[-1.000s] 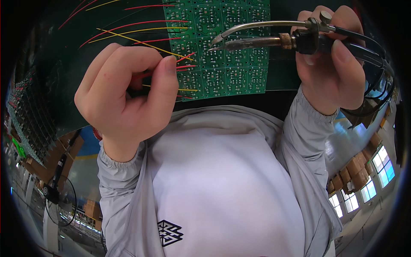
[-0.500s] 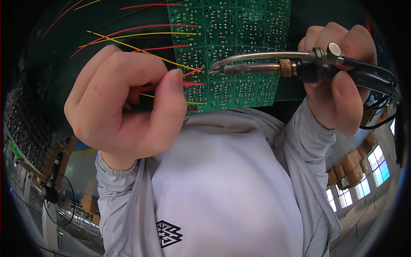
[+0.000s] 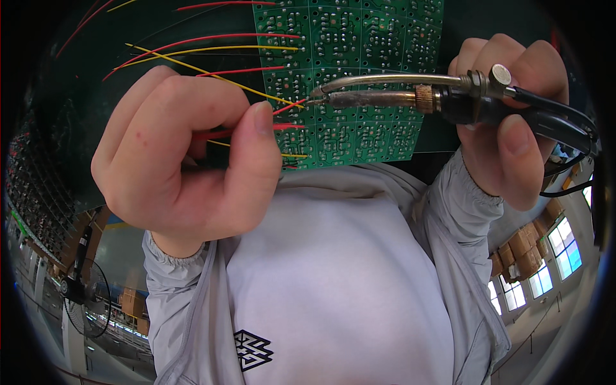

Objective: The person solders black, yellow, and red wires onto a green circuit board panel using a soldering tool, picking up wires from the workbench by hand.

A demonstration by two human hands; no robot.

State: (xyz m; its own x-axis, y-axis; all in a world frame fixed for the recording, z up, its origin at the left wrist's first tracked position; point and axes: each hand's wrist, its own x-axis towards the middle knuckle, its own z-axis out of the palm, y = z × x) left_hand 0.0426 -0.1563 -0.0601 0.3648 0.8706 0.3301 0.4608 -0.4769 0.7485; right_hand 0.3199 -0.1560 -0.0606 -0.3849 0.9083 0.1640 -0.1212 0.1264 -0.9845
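A panel of green circuit boards [image 3: 385, 138] lies before me, dotted with solder joints. My left hand [image 3: 173, 154] is closed in a pinch, thumb against forefinger, on a red wire [image 3: 290, 107] whose far end meets the panel's left part. My right hand [image 3: 521, 151] is wrapped round a soldering iron [image 3: 375, 98] with a curved metal tube fixed above it. The iron's tip is at the end of that red wire and appears to touch it. Several yellow wires [image 3: 218, 50] and red wires [image 3: 240, 70] stretch leftward from the board's edge, some passing behind my left hand.
Under the panel is a dark green work surface [image 3: 212, 19]. Black cables [image 3: 568, 189] trail from the iron at the right. A dense dark array of parts [image 3: 45, 192] stands at far left, above a fan [image 3: 96, 298]. Cardboard boxes [image 3: 523, 250] are stacked in the right background.
The iron's tip has moved left, from just off the red wire to its end. My left hand has barely moved and keeps its pinch. The panel appears slightly shifted.
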